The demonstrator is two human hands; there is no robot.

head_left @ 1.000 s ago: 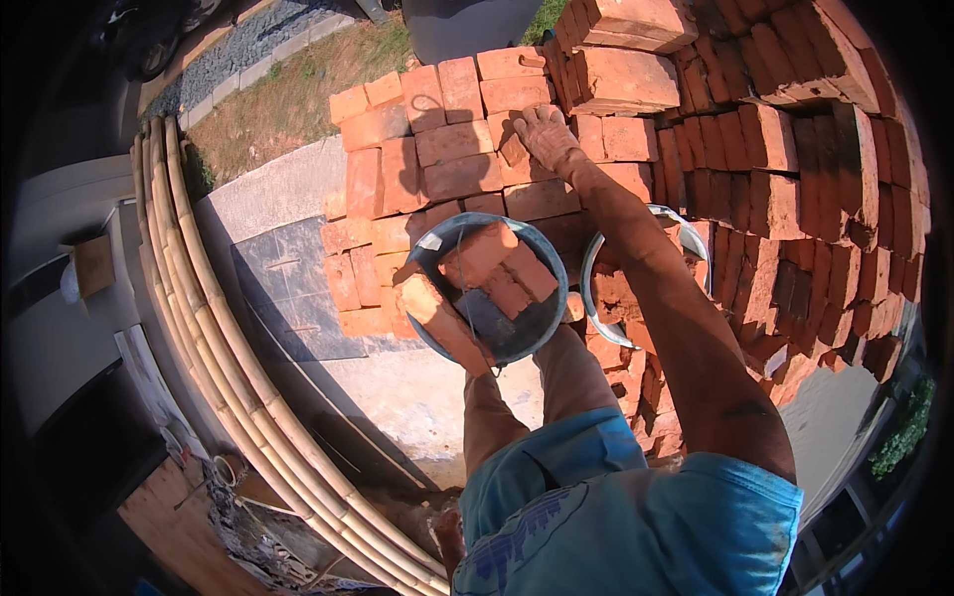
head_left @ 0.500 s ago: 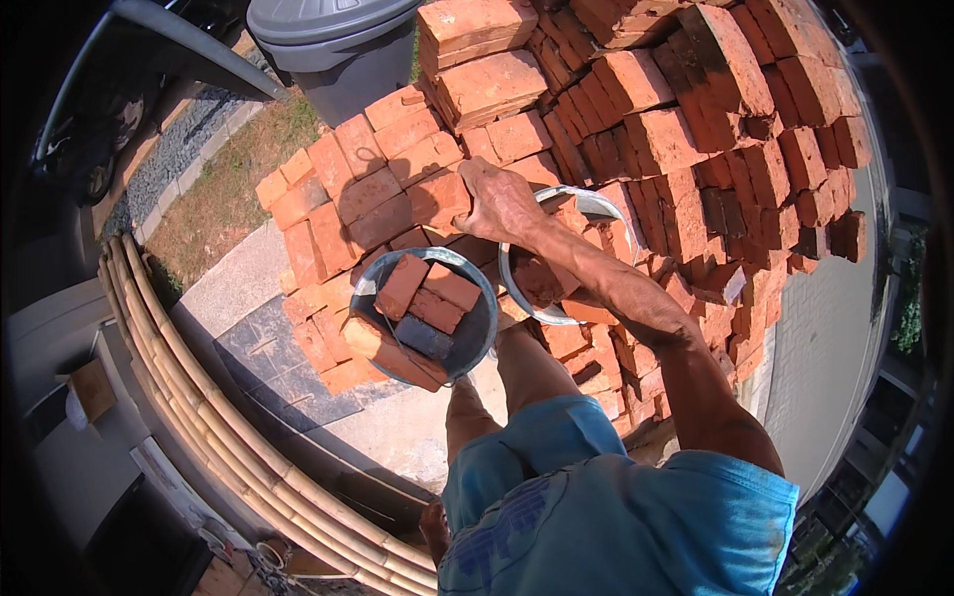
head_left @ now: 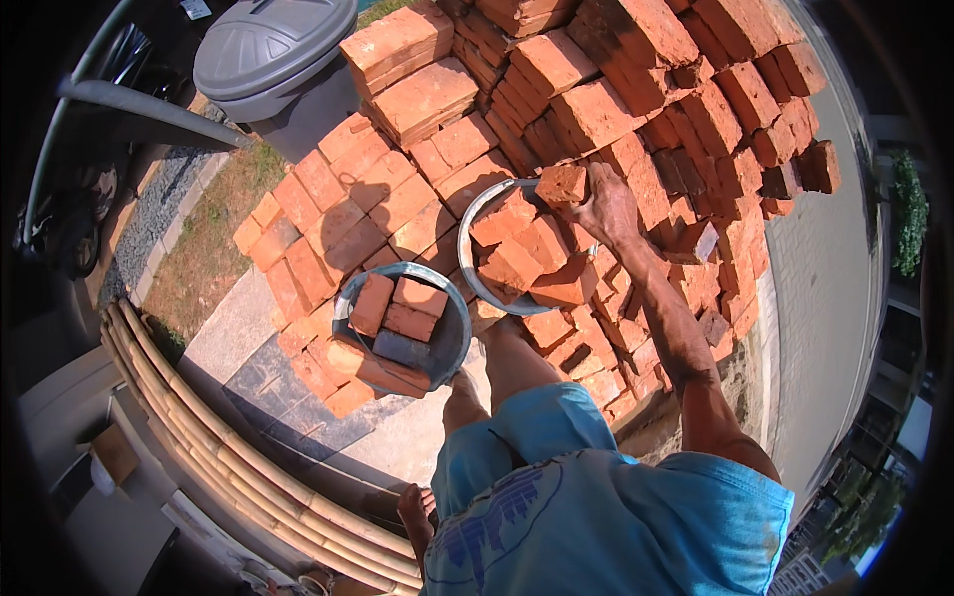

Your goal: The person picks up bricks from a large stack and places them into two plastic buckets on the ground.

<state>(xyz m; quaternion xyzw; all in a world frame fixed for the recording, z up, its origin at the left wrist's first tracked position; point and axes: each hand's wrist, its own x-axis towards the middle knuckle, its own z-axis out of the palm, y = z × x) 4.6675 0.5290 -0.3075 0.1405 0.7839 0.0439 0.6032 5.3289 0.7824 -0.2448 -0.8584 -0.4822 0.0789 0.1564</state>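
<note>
My right hand (head_left: 608,207) grips a red brick (head_left: 562,186) by its end, above the far right rim of a bucket (head_left: 465,241). Several bricks (head_left: 519,250) lie jumbled inside that bucket. Closer to my legs on the left is a second bucket (head_left: 459,348), holding several bricks (head_left: 409,323), one of them dark grey, with a larger brick leaning over its near rim. Beside my shirt at the lower left hangs my left hand (head_left: 416,512), partly hidden; its thumb looks apart from the fingers and nothing shows in it.
A tall brick pile (head_left: 636,89) rises at the far right, with a lower layer of bricks (head_left: 343,214) to the left. Long bamboo poles (head_left: 234,452) run along the left side. A grey lidded bin (head_left: 273,60) stands far left, and a paved road (head_left: 820,288) borders the right.
My right hand has moved rightward from the bricks beyond the buckets to the right bucket's rim, and a brick now shows in it. My left hand shows more. The view has shifted.
</note>
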